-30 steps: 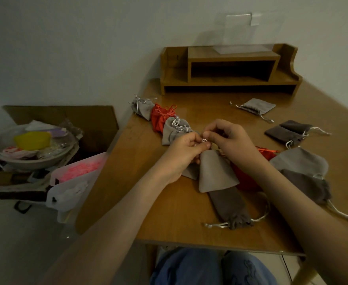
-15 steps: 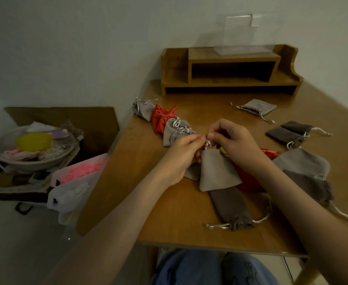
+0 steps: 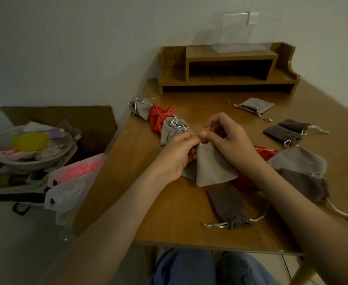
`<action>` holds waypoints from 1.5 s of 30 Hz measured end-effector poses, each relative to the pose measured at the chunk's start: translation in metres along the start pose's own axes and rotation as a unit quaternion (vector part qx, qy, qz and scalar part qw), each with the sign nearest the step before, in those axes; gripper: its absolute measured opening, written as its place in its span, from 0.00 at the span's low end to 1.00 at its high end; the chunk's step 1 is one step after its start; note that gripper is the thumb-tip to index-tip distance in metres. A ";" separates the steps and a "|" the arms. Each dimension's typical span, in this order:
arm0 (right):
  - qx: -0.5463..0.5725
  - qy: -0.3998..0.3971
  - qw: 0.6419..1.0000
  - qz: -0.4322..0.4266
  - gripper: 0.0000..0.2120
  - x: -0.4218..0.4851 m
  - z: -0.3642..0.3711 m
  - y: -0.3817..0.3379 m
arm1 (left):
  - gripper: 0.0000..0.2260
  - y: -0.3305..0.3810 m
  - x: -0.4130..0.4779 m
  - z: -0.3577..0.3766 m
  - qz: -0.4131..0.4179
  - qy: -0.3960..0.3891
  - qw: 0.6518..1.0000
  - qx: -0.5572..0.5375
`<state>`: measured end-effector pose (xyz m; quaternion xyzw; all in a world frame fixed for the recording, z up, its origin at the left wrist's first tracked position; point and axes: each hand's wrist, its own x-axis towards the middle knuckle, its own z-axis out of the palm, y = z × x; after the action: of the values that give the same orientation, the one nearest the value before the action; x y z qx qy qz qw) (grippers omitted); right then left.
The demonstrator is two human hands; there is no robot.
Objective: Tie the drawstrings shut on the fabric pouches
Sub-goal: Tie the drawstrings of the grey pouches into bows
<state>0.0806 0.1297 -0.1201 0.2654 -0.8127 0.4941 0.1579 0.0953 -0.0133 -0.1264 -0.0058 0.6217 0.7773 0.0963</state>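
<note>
I see both hands meeting above the worktop, at the gathered mouth of the grey pouch. The left hand has its grip curled tight at the pouch's neck, pinching the silver cord. The right hand pinches the same cord between thumb and forefinger from the other side, its other fingers arched up. The grey pouch points mouth-up and flares out toward me. I cannot tell whether its base touches the worktop.

Just nearer me than the grey pouch lies a dark pouch, mouth drawn in, cords loose. Left of the grey pouch and farther away is a knotted trio: grey, red, grey. Right of it, partly under the right wrist, shows a red pouch. Well beyond the grey pouch, a shelf stands at the wall.
</note>
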 end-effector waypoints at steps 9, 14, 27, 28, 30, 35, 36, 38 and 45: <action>-0.069 -0.057 0.993 0.073 0.15 0.001 0.004 0.003 | 0.06 -0.002 0.000 -0.005 0.047 0.031 0.998 0.022; -0.050 -0.047 0.989 0.134 0.11 0.003 0.005 0.003 | 0.07 -0.002 -0.001 -0.006 0.065 0.033 0.997 0.031; -0.002 -0.068 0.982 0.176 0.06 0.002 0.000 -0.003 | 0.07 -0.006 0.001 -0.008 0.084 0.020 0.996 0.036; -0.009 -0.065 0.983 0.172 0.06 0.002 0.001 -0.003 | 0.07 -0.006 0.001 -0.007 0.083 0.020 0.996 0.031; -0.011 -0.059 0.984 0.169 0.07 0.002 0.001 -0.004 | 0.07 -0.005 0.001 -0.007 0.079 0.022 0.996 0.018; 0.040 -0.073 0.980 0.178 0.07 0.002 -0.001 -0.007 | 0.07 -0.004 -0.001 -0.008 0.069 0.023 0.997 0.002; 0.050 -0.075 0.979 0.183 0.07 0.002 -0.001 -0.007 | 0.07 -0.003 -0.002 -0.007 0.069 0.021 0.997 -0.001; 0.046 -0.080 0.978 0.188 0.09 0.002 0.000 -0.007 | 0.07 -0.003 -0.003 -0.006 0.070 0.022 0.997 -0.001; 0.038 -0.091 0.979 0.181 0.04 0.001 0.002 -0.010 | 0.05 -0.004 -0.004 -0.005 0.095 0.042 0.994 0.029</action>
<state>0.0853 0.1237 -0.1133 0.1639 -0.8388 0.5188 -0.0186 0.0991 -0.0179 -0.1313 0.0234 0.6455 0.7634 -0.0042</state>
